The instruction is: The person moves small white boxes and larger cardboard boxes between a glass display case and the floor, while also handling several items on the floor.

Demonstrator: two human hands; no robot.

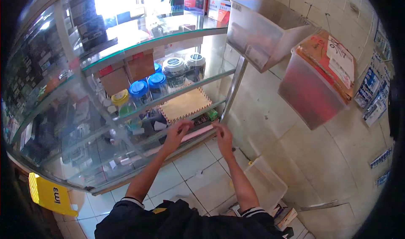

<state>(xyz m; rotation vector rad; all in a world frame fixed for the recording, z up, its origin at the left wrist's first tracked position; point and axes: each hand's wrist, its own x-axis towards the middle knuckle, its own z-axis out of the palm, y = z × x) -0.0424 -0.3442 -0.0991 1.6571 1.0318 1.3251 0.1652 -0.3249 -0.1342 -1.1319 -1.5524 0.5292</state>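
Both my hands reach to the lower shelf of a glass display cabinet. My left hand and my right hand grip the two ends of a long pale pink flat strip at the shelf's front edge. Just above it lies a tan woven mat and a small green box. On the shelf above stand blue-lidded jars, a yellow-lidded jar and two white-lidded tins.
A clear plastic bin and a second bin holding orange and white packets stand against the tiled wall at right. A clear lidded box lies on the tiled floor near my right arm. A yellow stool sits lower left.
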